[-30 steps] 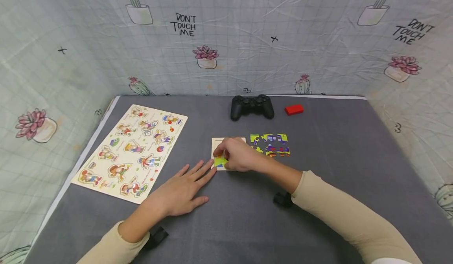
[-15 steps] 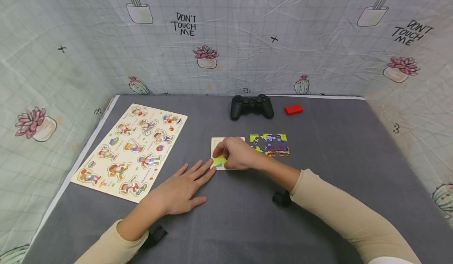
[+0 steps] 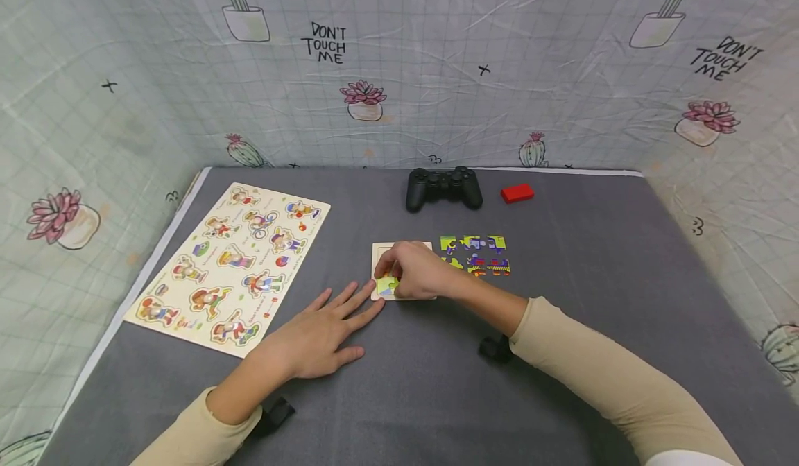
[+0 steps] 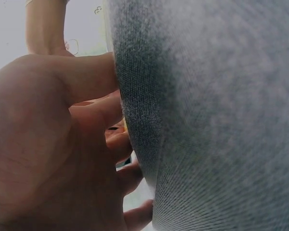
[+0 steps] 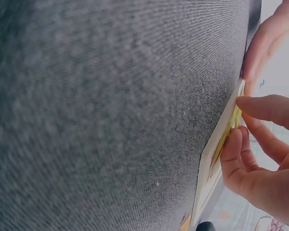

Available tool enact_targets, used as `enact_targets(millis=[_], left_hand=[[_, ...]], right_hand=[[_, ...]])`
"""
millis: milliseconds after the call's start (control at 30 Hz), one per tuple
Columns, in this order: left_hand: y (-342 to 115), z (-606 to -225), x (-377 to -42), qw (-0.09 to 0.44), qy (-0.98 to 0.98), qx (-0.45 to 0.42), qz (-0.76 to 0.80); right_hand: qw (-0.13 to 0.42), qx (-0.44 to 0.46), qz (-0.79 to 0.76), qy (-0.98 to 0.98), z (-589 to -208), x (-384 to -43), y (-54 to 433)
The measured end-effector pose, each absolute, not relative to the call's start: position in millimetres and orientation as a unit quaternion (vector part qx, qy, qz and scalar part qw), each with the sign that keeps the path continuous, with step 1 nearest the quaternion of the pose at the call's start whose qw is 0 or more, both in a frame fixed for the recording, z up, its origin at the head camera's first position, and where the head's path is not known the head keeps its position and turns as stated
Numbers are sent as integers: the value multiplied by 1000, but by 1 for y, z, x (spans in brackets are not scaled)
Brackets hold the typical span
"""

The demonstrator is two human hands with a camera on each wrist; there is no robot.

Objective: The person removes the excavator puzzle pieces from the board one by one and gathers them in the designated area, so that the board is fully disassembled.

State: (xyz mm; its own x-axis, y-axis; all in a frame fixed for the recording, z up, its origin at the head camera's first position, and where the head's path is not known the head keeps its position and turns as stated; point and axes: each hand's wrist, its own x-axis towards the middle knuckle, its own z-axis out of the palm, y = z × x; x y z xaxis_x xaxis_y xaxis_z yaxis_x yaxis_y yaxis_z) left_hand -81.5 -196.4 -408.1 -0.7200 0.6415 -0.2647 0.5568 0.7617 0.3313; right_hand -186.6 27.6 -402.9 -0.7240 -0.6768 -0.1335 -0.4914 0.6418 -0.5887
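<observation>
A small square wooden puzzle tray [image 3: 377, 252] lies mid-table. Yellow-green puzzle pieces [image 3: 386, 286] sit in its lower left part. My right hand [image 3: 419, 270] is over the tray, thumb and fingers curled down onto a yellow-green puzzle piece [image 5: 235, 117], which they appear to pinch; the hand hides much of the tray. My left hand [image 3: 321, 338] lies on the table with fingers spread, its fingertips at the tray's lower left edge. To the right of the tray, several loose puzzle pieces [image 3: 496, 243] in yellow-green, purple and red lie in two rows, partly behind the right hand.
A large wooden board with cartoon figures [image 3: 236, 258] lies at the left. At the back are a black game controller [image 3: 444, 187] and a red block [image 3: 517, 193]. A patterned cloth [image 3: 431, 71] hangs round the grey table [image 3: 599, 258].
Both hands stay almost in place. The right fingers keep working at the piece in the tray, with very slight shifts; the left fingertips edge a little along the tray's lower left corner.
</observation>
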Motion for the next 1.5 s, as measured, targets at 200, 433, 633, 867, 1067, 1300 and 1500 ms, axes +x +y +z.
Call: enact_targets(millis=[200,433,633,867,1067,1300,1500], left_hand=[[-196,-408,-82,188,920,324,117],[-196,-410,-83,187,919,327,115],[-196,-411,-84,186,919,329,113],[-195,-412,-84,180,920,333,101],[-195,-411,-84,183,920,333,103],[-197,-410,-82,184,919,329,114],[-198,-411,-82,183,919,330,117]], right_hand=[[170,-334,-262,889,-402,-187,27],[169,-342,-259,887,-401,-188,28],[172,-338,-264,887,-401,-188,28],[170,-326,-278,887,-401,-186,30],[177,-312,-280,890,-400,-187,34],[175,-322,-269,891,-399,-188,40],[170,-346,-263,884,-398,-185,43]])
